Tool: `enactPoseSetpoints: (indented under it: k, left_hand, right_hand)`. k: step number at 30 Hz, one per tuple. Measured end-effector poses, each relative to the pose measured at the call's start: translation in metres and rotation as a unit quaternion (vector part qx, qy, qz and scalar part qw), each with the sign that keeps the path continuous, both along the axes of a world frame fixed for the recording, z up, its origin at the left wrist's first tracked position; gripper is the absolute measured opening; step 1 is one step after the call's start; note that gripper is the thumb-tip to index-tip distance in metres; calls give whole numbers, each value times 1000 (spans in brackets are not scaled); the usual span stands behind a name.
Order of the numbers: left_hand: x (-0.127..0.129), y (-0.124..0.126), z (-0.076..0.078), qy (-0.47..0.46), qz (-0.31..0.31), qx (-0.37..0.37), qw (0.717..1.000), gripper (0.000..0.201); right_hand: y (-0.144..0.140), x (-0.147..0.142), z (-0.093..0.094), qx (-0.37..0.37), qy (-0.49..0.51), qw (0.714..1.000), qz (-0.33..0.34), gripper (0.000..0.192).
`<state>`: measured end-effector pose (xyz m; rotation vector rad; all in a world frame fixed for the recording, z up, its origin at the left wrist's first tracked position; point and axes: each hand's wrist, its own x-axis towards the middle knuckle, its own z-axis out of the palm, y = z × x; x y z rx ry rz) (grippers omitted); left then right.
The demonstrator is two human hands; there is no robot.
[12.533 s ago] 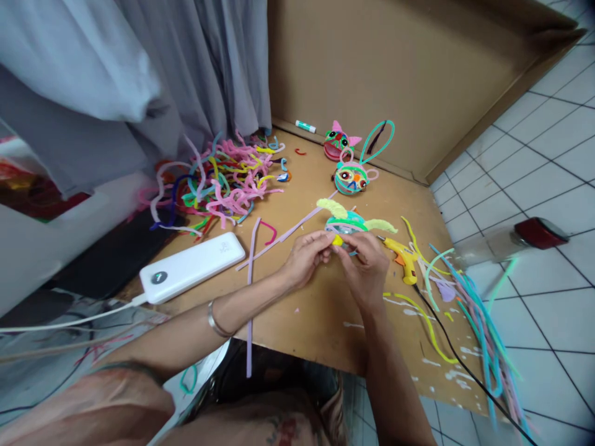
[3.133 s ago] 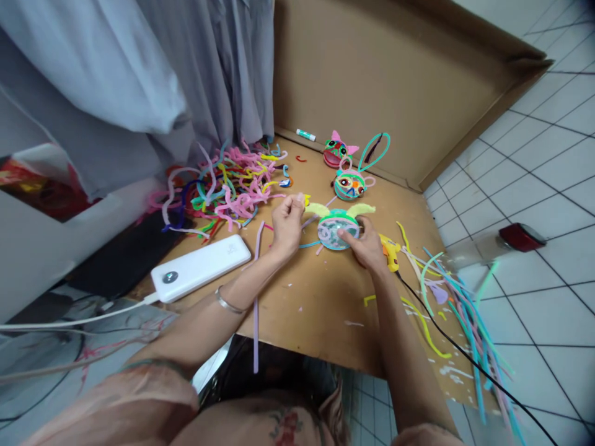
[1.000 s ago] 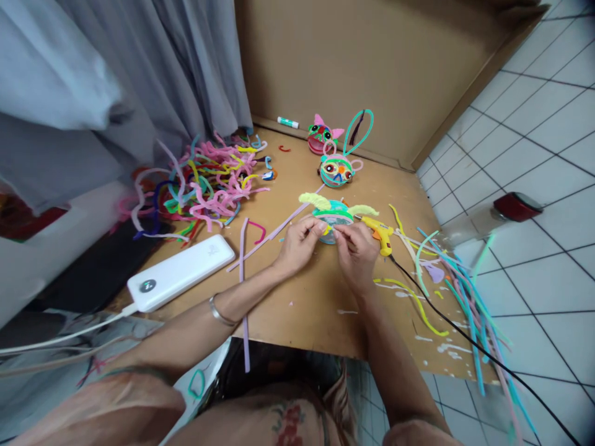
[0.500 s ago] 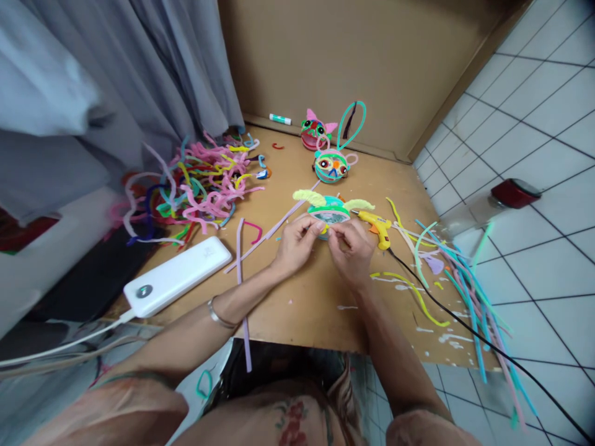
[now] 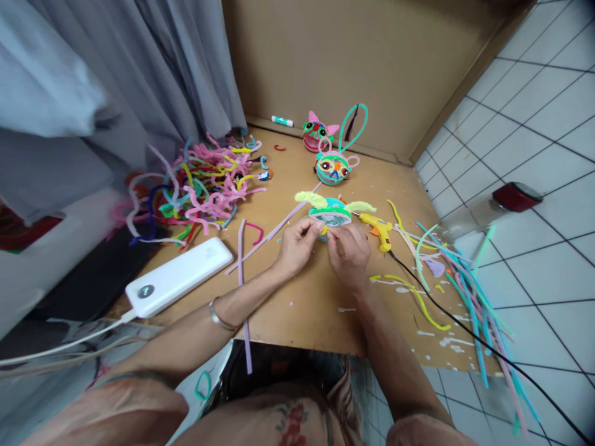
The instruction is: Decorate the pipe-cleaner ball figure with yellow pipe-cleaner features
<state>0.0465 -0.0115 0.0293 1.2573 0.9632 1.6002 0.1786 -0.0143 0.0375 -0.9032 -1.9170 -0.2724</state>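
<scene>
Sitting at a cardboard work board (image 5: 297, 297), a person shapes a pipe-cleaner craft. At nine o'clock a smooth white power bank (image 5: 179, 277) lies flat, cable trailing off the edge, and at ten o'clock a fuzzy pile of pipe cleaners (image 5: 204, 186) sprawls within reach. At centre the left hand (image 5: 295, 244) and right hand (image 5: 346, 251) meet, fingertips pressed together, pinching a small yellow piece (image 5: 324, 230) against the near rim of the round teal face (image 5: 330, 214), whose two lime chenille horns curve outward. At twelve o'clock two finished faces (image 5: 331, 167) rest by the upright wall. At three o'clock a yellow glue gun (image 5: 377, 227) lies just beside the right hand, its cord running off past long loose stems (image 5: 469, 291).
</scene>
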Motion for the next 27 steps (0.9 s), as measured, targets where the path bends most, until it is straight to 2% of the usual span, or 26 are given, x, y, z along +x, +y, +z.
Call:
enactPoseSetpoints:
  k: [8, 12, 20, 27]
  left_hand:
    - [0, 0, 0, -18, -9, -3, 1000, 45]
    - [1, 0, -2, -17, -3, -5, 1000, 46]
    - [4, -2, -6, -14, 19, -10, 1000, 42]
    - [6, -1, -11, -39, 1, -11, 999, 36]
  right_hand:
    - [-3, -2, 1, 27, -26, 999, -19, 19]
    - [-5, -5, 0, 49, -37, 997, -45, 13]
    - [-4, -5, -4, 89, -87, 989, -85, 13]
    - [-4, -4, -5, 82, -91, 988, -98, 15]
